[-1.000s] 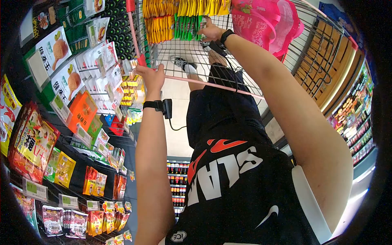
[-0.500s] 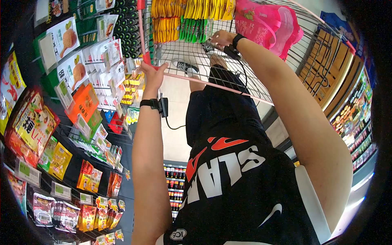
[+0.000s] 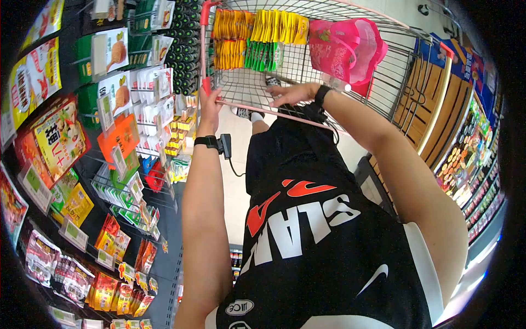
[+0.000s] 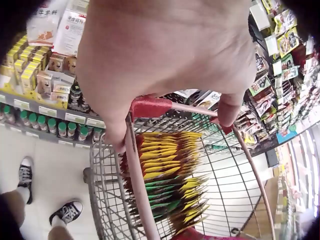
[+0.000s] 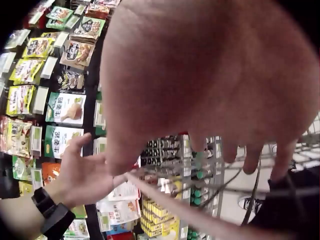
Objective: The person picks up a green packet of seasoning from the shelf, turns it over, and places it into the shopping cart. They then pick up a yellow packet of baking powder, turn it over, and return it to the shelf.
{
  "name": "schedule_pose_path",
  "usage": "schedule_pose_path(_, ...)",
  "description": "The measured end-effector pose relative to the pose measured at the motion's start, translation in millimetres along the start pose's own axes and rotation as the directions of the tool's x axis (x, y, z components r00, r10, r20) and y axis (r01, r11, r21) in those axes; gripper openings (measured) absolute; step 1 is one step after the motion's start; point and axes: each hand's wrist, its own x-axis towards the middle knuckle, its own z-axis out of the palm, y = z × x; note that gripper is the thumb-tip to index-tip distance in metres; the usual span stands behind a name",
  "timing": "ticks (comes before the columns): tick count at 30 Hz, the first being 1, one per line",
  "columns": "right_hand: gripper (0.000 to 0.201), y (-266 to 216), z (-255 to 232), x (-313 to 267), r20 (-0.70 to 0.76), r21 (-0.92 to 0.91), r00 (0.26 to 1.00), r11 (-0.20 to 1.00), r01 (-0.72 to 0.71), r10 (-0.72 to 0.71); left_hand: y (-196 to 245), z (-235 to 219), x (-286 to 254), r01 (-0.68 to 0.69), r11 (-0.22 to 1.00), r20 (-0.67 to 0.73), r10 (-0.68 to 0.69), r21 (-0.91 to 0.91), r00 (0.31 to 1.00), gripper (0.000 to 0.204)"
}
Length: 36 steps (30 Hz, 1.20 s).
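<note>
In the head view, my left hand (image 3: 209, 112) rests at the red corner of the wire cart (image 3: 285, 114). The left wrist view shows that hand (image 4: 170, 55) spread over the corner, a digit on each side. My right hand (image 3: 296, 94) hovers over the cart near its pink front bar, fingers extended, holding nothing. In the right wrist view, the right hand (image 5: 215, 75) has its fingers loosely spread above the blurred bar. Rows of orange packets (image 3: 233, 24), yellow packets (image 3: 281, 27) and green packets (image 3: 263, 56) stand inside the cart, beside a pink bag (image 3: 334, 52).
Shelves with hanging seasoning packets (image 3: 60, 140) line the left side, close to my left arm. Dark bottles (image 3: 185, 49) stand beyond the cart's left edge. A slatted wooden display (image 3: 424, 104) is at the right. My legs and shoes are just below the cart.
My right hand has drawn back from beside the green packets towards the bar, its fingers now extended. The packets and bag appear lower in the head view. The left hand stays at the corner.
</note>
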Motion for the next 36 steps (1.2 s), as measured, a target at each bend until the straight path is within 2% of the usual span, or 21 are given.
schedule_pose_path(1, 0.114, 2.8, 6.2, 7.5, 0.011, -0.028, 1.0, 1.0, 0.01, -0.009, 4.9, 5.1, -4.2, 0.007, 0.999, -0.012, -0.008, -0.033, 1.0, 0.08)
schedule_pose_path(2, 0.114, 7.1, 13.1, 11.9, -0.06, -0.161, 0.998, 0.987, 0.011, -0.021, 7.9, 11.1, -10.3, 0.012, 0.998, -0.026, -0.013, -0.066, 1.0, 0.082)
schedule_pose_path(3, 0.104, 22.9, 20.5, 25.5, -0.084, -0.118, 0.994, 0.991, 0.056, -0.066, 12.5, 16.4, -14.2, 0.014, 0.995, -0.041, -0.018, -0.098, 0.999, 0.085)
schedule_pose_path(6, 0.083, 5.2, 31.7, 18.4, -0.22, -0.337, 0.97, 0.941, 0.027, -0.107, -24.8, -1.1, 10.7, -0.135, 0.976, 0.126, 0.157, -0.169, 0.979, 0.087)
schedule_pose_path(8, 0.074, 0.4, 28.7, 14.7, -0.296, -0.426, 0.937, 0.904, 0.043, -0.184, -3.2, 23.2, -4.6, -0.202, 0.945, 0.12, 0.238, -0.256, 0.964, 0.084)
schedule_pose_path(9, 0.07, -2.2, 29.3, 8.9, -0.346, -0.445, 0.912, 0.894, 0.048, -0.222, 3.2, 28.3, -11.9, -0.177, 0.943, 0.125, 0.219, -0.282, 0.968, 0.081)
schedule_pose_path(11, 0.066, -1.2, 17.4, 9.8, -0.334, -0.53, 0.922, 0.848, -0.011, -0.196, 7.1, 33.3, -22.9, -0.142, 0.951, 0.15, 0.188, -0.274, 0.971, 0.074)
schedule_pose_path(14, 0.064, -21.8, 16.1, -4.9, -0.385, -0.589, 0.903, 0.804, -0.08, -0.191, -15.6, 28.5, -16.7, -0.246, 0.969, 0.316, 0.232, 0.003, 0.92, 0.048)
schedule_pose_path(15, 0.064, -13.5, 10.1, 0.5, -0.413, -0.62, 0.885, 0.778, -0.101, -0.214, -6.1, 35.9, -33.7, -0.36, 0.925, 0.4, 0.285, 0.125, 0.871, 0.037)
schedule_pose_path(16, 0.062, -8.5, 7.2, 6.4, -0.428, -0.628, 0.88, 0.767, -0.126, -0.205, 3.3, 42.4, -57.7, -0.376, 0.871, 0.384, 0.245, 0.316, 0.89, 0.034)
schedule_pose_path(18, 0.062, -20.4, 4.5, 3.6, -0.463, -0.647, 0.86, 0.745, -0.162, -0.215, -2.4, 42.2, -73.7, -0.508, 0.713, 0.433, 0.31, 0.483, 0.846, 0.033)
schedule_pose_path(19, 0.063, -25.9, 10.2, -0.8, -0.508, -0.662, 0.814, 0.733, -0.158, -0.283, 1.0, 40.8, -87.3, -0.531, 0.657, 0.416, 0.342, 0.536, 0.843, 0.034)
schedule_pose_path(20, 0.062, -30.1, 8.5, -0.7, -0.517, -0.661, 0.814, 0.728, -0.182, -0.265, 5.3, 37.3, -100.3, -0.536, 0.647, 0.411, 0.353, 0.542, 0.841, 0.033)
schedule_pose_path(23, 0.059, -38.4, -1.4, 7.1, -0.519, -0.666, 0.808, 0.725, -0.177, -0.28, 3.7, 14.2, -115.5, -0.542, 0.733, 0.31, 0.446, 0.411, 0.839, 0.033)
schedule_pose_path(25, 0.059, -49.6, -3.7, 7.5, -0.523, -0.674, 0.802, 0.716, -0.182, -0.289, 17.3, -7.9, -129.0, -0.509, 0.76, 0.212, 0.464, 0.403, 0.86, 0.033)
schedule_pose_path(29, 0.061, -39.0, -28.3, 30.4, -0.527, -0.699, 0.793, 0.687, -0.2, -0.305, 47.5, -58.8, -139.0, -0.606, 0.734, -0.037, 0.645, 0.306, 0.763, 0.032)
schedule_pose_path(30, 0.062, -39.1, -30.1, 32.5, -0.536, -0.691, 0.79, 0.692, -0.209, -0.298, 69.8, -68.6, -155.2, -0.596, 0.757, -0.052, 0.629, 0.266, 0.776, 0.031)
schedule_pose_path(31, 0.063, -44.5, -30.2, 28.7, -0.532, -0.686, 0.803, 0.693, -0.223, -0.268, 88.9, -71.4, -166.3, -0.602, 0.715, -0.18, 0.685, 0.356, 0.706, 0.028)
schedule_pose_path(32, 0.064, -44.5, -32.0, 27.3, -0.527, -0.69, 0.801, 0.693, -0.208, -0.283, 104.1, -79.0, -176.1, -0.584, 0.785, -0.241, 0.62, 0.209, 0.747, 0.025)
schedule_pose_path(33, 0.064, -45.0, -33.2, 27.4, -0.534, -0.694, 0.793, 0.688, -0.213, -0.294, 94.5, -115.2, -147.6, -0.68, 0.723, -0.228, 0.688, 0.123, 0.689, 0.021)
schedule_pose_path(36, 0.067, -58.2, -26.1, 9.8, -0.568, -0.657, 0.785, 0.71, -0.254, -0.245, 143.0, -112.4, -180.6, -0.717, 0.676, -0.358, 0.72, 0.169, 0.595, 0.02)
